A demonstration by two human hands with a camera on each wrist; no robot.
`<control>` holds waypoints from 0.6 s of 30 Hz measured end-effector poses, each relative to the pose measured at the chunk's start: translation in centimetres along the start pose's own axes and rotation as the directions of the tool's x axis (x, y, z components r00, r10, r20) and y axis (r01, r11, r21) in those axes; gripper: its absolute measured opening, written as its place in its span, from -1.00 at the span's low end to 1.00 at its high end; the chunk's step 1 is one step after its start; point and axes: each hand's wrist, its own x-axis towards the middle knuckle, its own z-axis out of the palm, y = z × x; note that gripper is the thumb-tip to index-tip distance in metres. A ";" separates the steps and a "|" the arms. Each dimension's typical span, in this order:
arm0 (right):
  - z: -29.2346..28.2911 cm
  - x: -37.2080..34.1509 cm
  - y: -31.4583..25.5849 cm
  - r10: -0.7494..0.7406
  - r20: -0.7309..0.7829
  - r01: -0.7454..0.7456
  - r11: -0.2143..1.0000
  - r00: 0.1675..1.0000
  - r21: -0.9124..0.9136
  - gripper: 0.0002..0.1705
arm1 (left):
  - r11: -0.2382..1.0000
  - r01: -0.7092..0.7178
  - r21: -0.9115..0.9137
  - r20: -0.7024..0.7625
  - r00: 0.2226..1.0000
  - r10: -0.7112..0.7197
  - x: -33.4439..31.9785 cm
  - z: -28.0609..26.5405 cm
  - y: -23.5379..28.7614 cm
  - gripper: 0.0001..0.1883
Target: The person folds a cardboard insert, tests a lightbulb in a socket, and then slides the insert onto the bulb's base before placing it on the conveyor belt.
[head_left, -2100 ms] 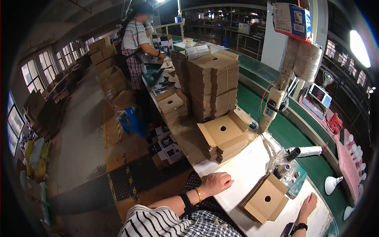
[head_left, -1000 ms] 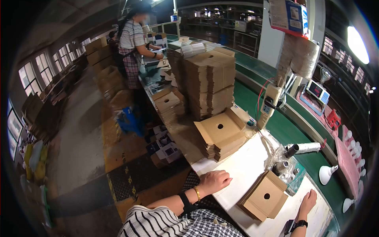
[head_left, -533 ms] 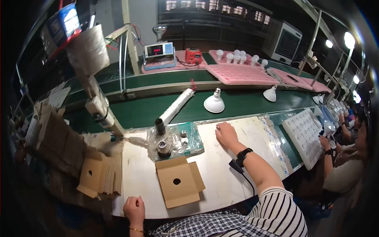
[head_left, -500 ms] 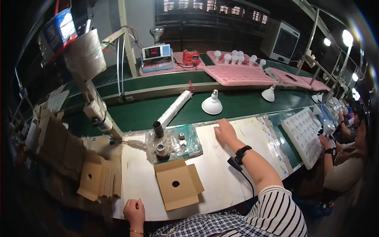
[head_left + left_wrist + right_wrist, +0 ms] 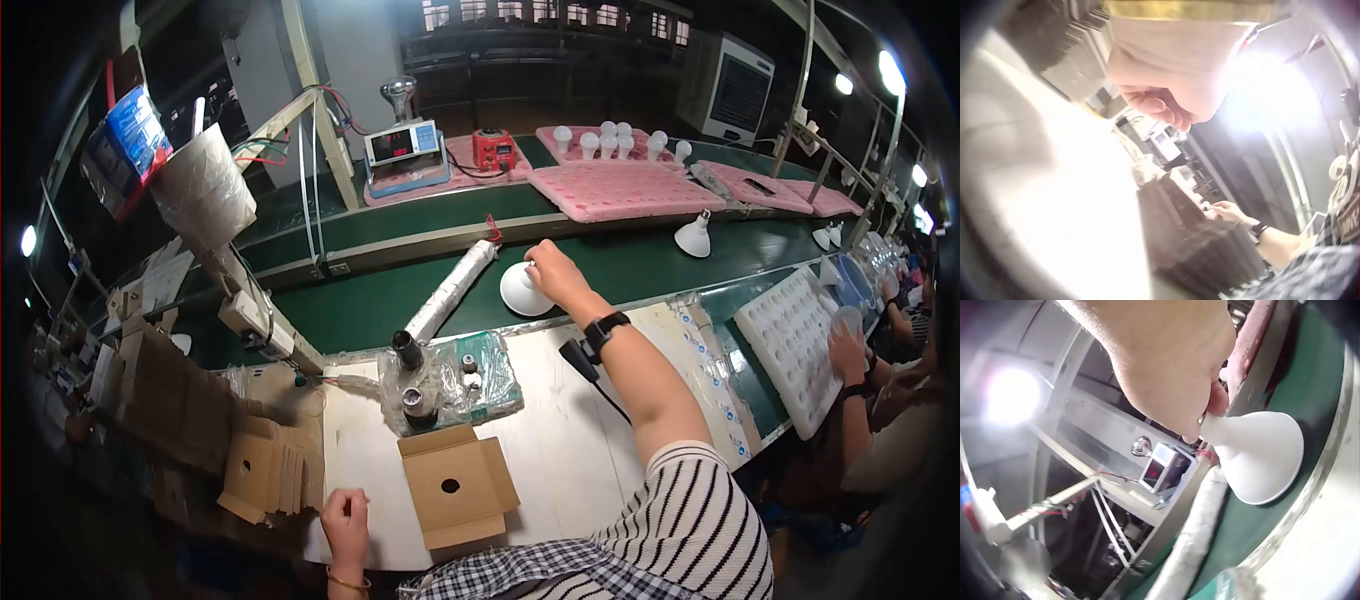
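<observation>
Nearest to us, our left hand (image 5: 346,522) lies at the bench's near edge, fingers loosely curled and holding nothing, a thin gold bangle at the wrist. Just beside it on the pale, scuffed bench (image 5: 560,440) we note a flat, brown cardboard piece (image 5: 455,490), flaps splayed, one round dark hole in its face. Left of the hand, a cardboard stack (image 5: 265,470) shows layered edges.

Farther in, a teal board (image 5: 490,390) under crinkled clear plastic carries metal fittings. A dark upright tube (image 5: 408,352) stands by it, close to the near end of a long, white-wrapped pole (image 5: 450,295); both lie left of our reach.

Over the green belt (image 5: 620,260), our right hand (image 5: 556,272) grips a white lamp (image 5: 522,292) by its narrow neck, fingers closed round it. The lamp is smooth, matte and cone-shaped, broad end away from the hand; we cannot tell whether its rim touches the belt. The arm reaches forward, a black band at the wrist.

Right along the belt stands a second lamp (image 5: 693,237). Beyond: pitted pink foam (image 5: 630,192), round bulbs (image 5: 608,142), a red device (image 5: 493,150) and a lit meter (image 5: 405,145).
</observation>
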 end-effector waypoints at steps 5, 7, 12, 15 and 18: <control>-5.3 -5.9 -8.1 0.234 0.268 -0.322 0.233 0.935 0.918 -0.67 | 0.855 0.057 -0.515 0.242 0.967 0.081 3.9 3.0 9.8 -0.77; -6.0 -8.9 -11.3 -0.001 0.351 -0.348 0.113 0.936 0.931 -0.58 | 0.765 0.076 -0.640 0.358 0.910 0.209 4.8 5.2 12.2 -0.48; -11.1 -10.8 -17.7 -0.333 0.321 -0.089 0.560 0.886 0.824 -0.14 | 0.849 0.007 -0.528 0.440 0.857 0.266 6.0 8.1 11.4 -0.49; -12.5 -11.0 -20.4 -0.438 0.286 0.116 0.692 0.853 0.713 0.04 | 0.882 -0.205 -0.424 0.408 0.827 0.388 6.2 8.5 10.6 -0.43; -12.1 -11.0 -20.9 -0.467 0.317 0.164 0.736 0.826 0.656 0.12 | 0.882 -0.220 -0.417 0.429 0.808 0.405 6.0 8.1 11.1 -0.39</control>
